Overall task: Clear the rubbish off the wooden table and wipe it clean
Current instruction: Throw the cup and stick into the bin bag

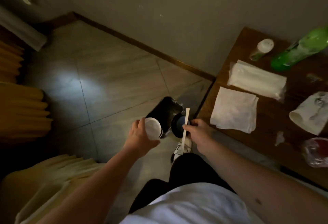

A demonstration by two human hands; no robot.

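Observation:
My left hand [140, 136] grips a white cup [153, 128] seen from its round end, held over the floor. My right hand [199, 131] holds a dark round lid [178, 123] together with a white wrapped straw [186, 122]. Both hands hover just above a black bin lined with a dark bag [166, 112] on the tiled floor. The wooden table [266, 128] stands at the right. On it lie a white napkin [234, 112], a flat white packet [257, 80], a tipped paper cup [310, 115], a green bottle [300, 50] and a crumpled red-and-clear wrapper [317, 151].
A small white-capped jar [262, 48] stands at the table's far end near the wall. Small scraps [279, 137] lie on the tabletop. Yellow bedding [23, 110] fills the left side. My shoe [179, 150] is on the floor beside the bin.

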